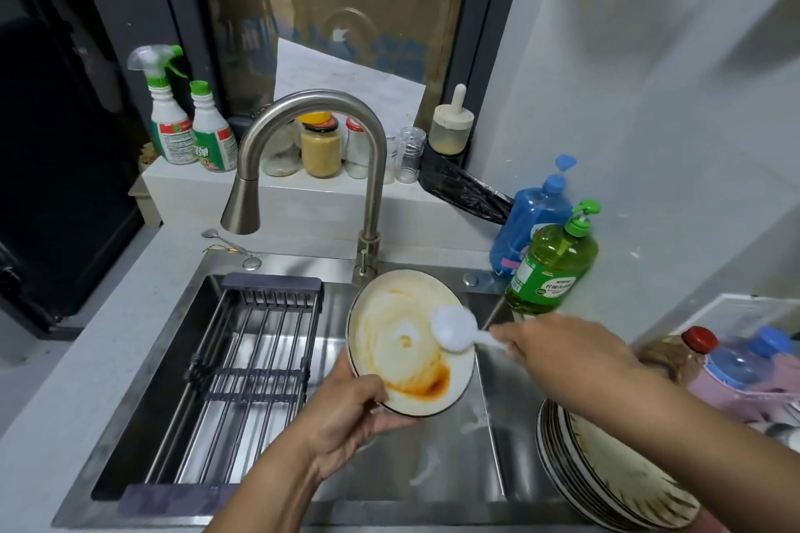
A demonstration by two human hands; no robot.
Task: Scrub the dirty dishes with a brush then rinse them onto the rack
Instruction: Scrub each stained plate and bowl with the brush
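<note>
**Brush on a sauce-smeared plate above the sink**

Plate first: a round cream plate with a dark rim (407, 342) is held tilted over the stainless steel sink (493, 467), its face turned up toward the camera. Orange-brown sauce streaks its surface and pools thickest near the lower edge. The left hand (346, 415) grips that lower edge, thumb over the rim and fingers curled underneath. A white dish brush with a foamy round head (454, 329) presses against the plate's right side; the right hand (558, 346) is closed around its thin white handle, though motion blur makes the exact finger placement hard to read.

To the left, a grey slatted draining rack (251, 368) spans the sink basin. At the lower right, a stack of dark-rimmed plates (606, 472) leans beneath the right forearm. A brushed steel gooseneck tap (311, 160) arches behind the plate. On the counter to the right stand a green pump bottle of detergent (550, 264) and, just behind it, a blue pump bottle (532, 216). Two white spray bottles with green caps (190, 125) stand on the back ledge.
</note>
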